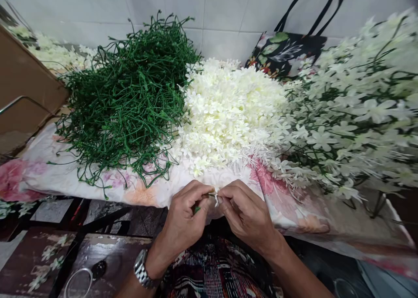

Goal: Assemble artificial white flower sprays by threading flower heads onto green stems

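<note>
My left hand [191, 213] is closed in a pinch on a green artificial stem [208, 195], with a bit of green also showing in the palm. Facing it, my right hand [243, 208] pinches a small white artificial flower [216, 198], mostly hidden by the fingertips. Flower and stem meet between the two hands, over the table's front edge. Beyond them lies a heap of loose white flowers [225, 106]. A tangled pile of green plastic stems [130, 102] is to its left. White flowers on green stems [346, 132] are massed on the right.
A floral cloth [143, 195] covers the table. Against the tiled wall [225, 6] stands a black floral bag [287, 49]. A cardboard box [26, 89] is at the far left. Below the table, a brown surface [107, 254] holds a clear round item [78, 282].
</note>
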Action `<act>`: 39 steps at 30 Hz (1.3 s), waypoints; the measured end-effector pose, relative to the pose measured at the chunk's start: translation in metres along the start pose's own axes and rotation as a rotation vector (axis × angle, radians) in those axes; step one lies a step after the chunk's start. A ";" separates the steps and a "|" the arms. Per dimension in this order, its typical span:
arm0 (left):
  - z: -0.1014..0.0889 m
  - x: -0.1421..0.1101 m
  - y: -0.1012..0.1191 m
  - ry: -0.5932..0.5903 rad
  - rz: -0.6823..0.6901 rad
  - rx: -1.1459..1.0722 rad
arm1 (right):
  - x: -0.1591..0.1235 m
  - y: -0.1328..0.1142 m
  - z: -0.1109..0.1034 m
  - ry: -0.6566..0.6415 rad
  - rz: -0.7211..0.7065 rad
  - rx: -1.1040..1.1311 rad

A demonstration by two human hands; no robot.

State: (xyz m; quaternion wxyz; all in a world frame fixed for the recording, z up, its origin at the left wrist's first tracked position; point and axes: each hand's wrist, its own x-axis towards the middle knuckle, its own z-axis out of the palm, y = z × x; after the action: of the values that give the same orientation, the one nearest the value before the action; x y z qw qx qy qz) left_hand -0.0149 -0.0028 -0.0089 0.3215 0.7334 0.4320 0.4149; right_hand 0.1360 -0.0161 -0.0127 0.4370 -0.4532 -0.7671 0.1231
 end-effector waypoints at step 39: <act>0.012 0.018 0.023 -0.177 -0.314 -0.047 | 0.022 -0.012 -0.046 -0.206 0.125 0.090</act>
State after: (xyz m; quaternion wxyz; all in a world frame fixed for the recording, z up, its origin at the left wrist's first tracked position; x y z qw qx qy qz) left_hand 0.0093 0.0030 0.0105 0.4362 0.6828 0.5015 0.3033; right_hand 0.1604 -0.0149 0.0334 0.3675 -0.4649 -0.7720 0.2300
